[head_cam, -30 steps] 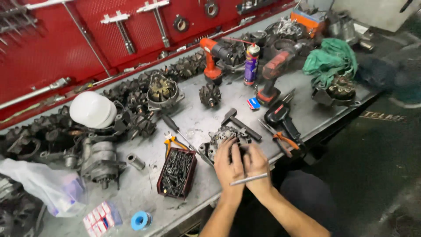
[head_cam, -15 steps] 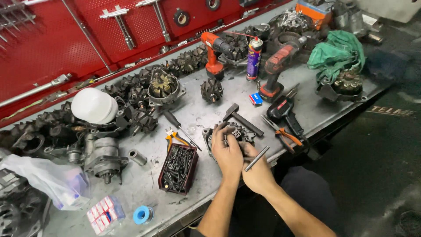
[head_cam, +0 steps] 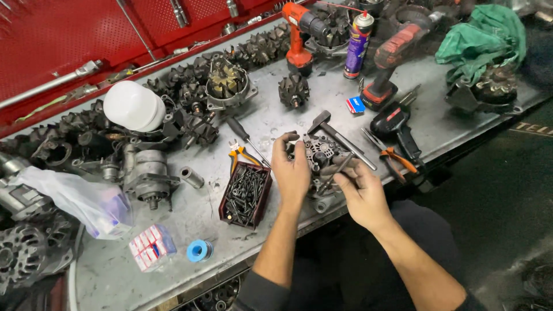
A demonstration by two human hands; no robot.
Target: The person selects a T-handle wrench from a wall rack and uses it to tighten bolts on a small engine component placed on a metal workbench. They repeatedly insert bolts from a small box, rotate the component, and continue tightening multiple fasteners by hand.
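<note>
A: Where does the alternator housing (head_cam: 320,156) sit?

B: At the near edge of the workbench (head_cam: 271,118), just right of the tray of screws (head_cam: 246,194). The left hand (head_cam: 292,170) is clamped on the housing's left side; the right hand (head_cam: 360,193) pinches a thin screwdriver (head_cam: 336,171), its tip against the housing's front.

A: What might go wrong?

B: If the tip slips off the part, it could jab the left hand's fingers (head_cam: 282,144), which lie close. The housing also sits close to the bench edge, so a hard push could tip it off. The hammer (head_cam: 337,133) just behind the housing could get knocked.
</note>
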